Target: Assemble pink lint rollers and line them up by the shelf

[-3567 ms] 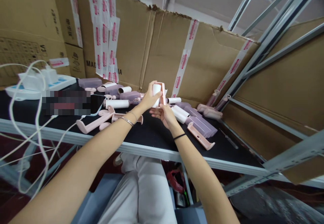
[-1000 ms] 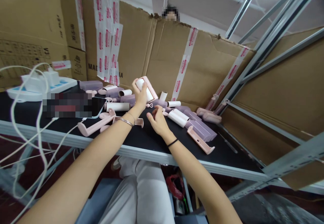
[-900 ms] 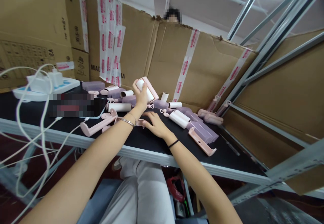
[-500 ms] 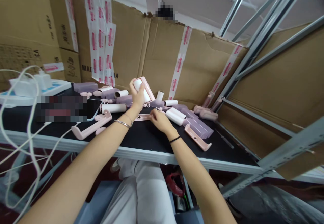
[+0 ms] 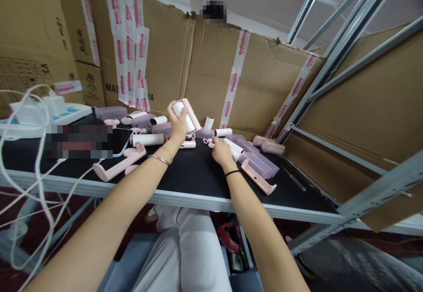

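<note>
My left hand (image 5: 178, 122) is closed around a pink frame with a white paper roll (image 5: 185, 116) set in it, held tilted above the table. My right hand (image 5: 222, 152) is low over the table, its fingers stretched forward and slightly apart. Its fingertips are at small pink ring-like pieces (image 5: 210, 142) and beside a white roll (image 5: 234, 149); the thumb side is partly hidden. Below my left hand lies a pink bracket (image 5: 189, 144), partly covered by the wrist. Another pink bracket (image 5: 257, 178) lies right of my right hand, near translucent purple covers (image 5: 261, 165).
A longer pink bracket (image 5: 115, 166), a white roll (image 5: 148, 139) and several purple covers (image 5: 110, 113) lie to the left. A phone-like device (image 5: 120, 142) and a power strip (image 5: 74, 113) with white cables are farther left. A cardboard wall (image 5: 165, 63) stands behind; metal shelving (image 5: 350, 67) rises right.
My right hand has moved off the pink bracket, to the right and toward the small pink pieces. That bracket now lies farther back. My left hand keeps its hold with little movement.
</note>
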Demonstrator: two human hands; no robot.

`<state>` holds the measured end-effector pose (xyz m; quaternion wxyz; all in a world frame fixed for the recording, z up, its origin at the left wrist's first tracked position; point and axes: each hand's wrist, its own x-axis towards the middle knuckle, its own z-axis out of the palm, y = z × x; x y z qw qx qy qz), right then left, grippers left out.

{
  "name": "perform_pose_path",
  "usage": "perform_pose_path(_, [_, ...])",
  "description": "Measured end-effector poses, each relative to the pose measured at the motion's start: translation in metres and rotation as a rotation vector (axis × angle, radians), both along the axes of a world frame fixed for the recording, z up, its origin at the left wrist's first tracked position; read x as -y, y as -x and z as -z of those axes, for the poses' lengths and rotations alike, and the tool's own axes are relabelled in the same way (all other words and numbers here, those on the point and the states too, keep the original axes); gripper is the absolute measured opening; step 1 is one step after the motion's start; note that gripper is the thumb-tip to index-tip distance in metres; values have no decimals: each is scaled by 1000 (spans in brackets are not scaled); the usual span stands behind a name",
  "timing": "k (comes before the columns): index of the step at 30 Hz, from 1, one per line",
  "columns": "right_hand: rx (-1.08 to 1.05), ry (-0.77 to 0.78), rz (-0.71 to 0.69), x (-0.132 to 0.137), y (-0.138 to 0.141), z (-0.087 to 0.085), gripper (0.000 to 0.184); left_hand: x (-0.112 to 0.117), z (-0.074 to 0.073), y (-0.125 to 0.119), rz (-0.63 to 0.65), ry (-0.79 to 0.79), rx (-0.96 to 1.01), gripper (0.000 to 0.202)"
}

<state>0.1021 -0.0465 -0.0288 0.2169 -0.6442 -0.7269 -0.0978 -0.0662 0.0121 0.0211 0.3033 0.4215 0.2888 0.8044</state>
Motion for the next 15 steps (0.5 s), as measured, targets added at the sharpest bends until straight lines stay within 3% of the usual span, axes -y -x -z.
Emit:
perform_pose_path(7, [134, 51, -8, -15, 13, 13, 52, 8, 4, -6, 12, -76, -128, 50])
perform_pose_path(15, [166, 58, -72, -10, 18, 9, 49, 11, 6, -9, 0, -130, -184, 46])
